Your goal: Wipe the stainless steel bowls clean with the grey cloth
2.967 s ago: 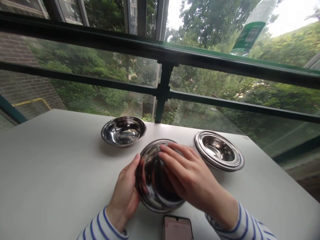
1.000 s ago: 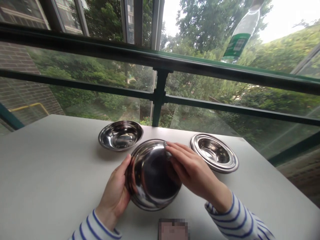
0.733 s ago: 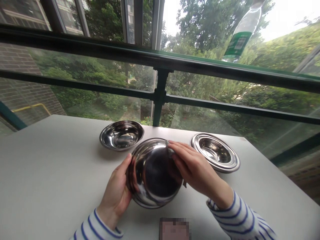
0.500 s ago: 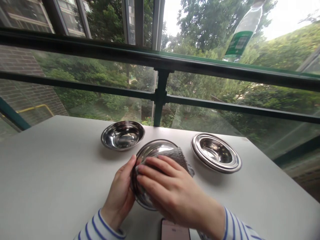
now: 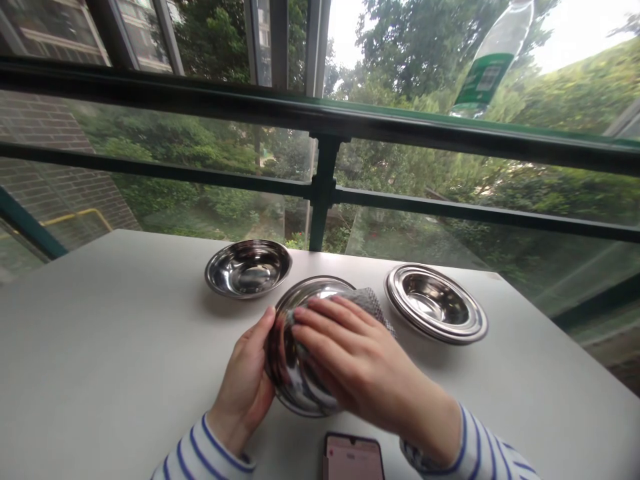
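My left hand (image 5: pixel 246 380) grips the left rim of a shiny stainless steel bowl (image 5: pixel 295 373), thumb on the outside. The bowl is tilted with its underside towards me, above the table. Across that underside lies my right hand (image 5: pixel 350 353), pressing a grey checked cloth (image 5: pixel 373 307) against the metal. Part of the cloth sticks out beyond the knuckles on the right; the rest is hidden under the palm. Behind and to the left, a second steel bowl (image 5: pixel 249 270) stands upright. A stack of steel bowls (image 5: pixel 435 303) sits to the right.
A phone (image 5: pixel 354 459) lies on the white table (image 5: pixel 125 347) at the near edge of view, below the held bowl. Beyond the table runs a dark green railing (image 5: pixel 325 180) with glass panels. A plastic bottle (image 5: pixel 487 73) with a green label stands on its top rail.
My right hand went from the bowl's right edge over to the middle of its underside, bringing the cloth into view, then slightly up and right. My left hand keeps its hold.
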A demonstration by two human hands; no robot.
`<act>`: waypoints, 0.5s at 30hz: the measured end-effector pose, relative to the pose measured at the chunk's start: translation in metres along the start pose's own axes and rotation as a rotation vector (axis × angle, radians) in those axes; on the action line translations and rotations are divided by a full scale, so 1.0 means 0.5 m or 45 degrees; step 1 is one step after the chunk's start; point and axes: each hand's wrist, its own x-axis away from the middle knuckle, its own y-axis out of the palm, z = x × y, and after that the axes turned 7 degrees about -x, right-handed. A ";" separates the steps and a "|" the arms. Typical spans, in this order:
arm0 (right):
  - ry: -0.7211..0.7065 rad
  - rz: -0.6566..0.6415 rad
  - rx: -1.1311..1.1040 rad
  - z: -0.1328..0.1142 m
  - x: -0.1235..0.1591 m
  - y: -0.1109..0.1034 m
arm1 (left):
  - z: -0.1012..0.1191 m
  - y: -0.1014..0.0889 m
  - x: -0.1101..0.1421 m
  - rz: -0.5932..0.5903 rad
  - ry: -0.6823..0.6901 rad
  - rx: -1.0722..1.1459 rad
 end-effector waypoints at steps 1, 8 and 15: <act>0.068 0.035 0.020 0.005 0.000 -0.002 | -0.001 0.000 0.000 -0.005 -0.009 0.006; -0.067 -0.011 -0.021 -0.022 -0.002 0.023 | 0.004 0.004 -0.001 0.085 -0.099 0.104; -0.138 -0.091 -0.036 -0.032 0.019 0.033 | 0.028 -0.001 -0.018 0.257 -0.001 0.179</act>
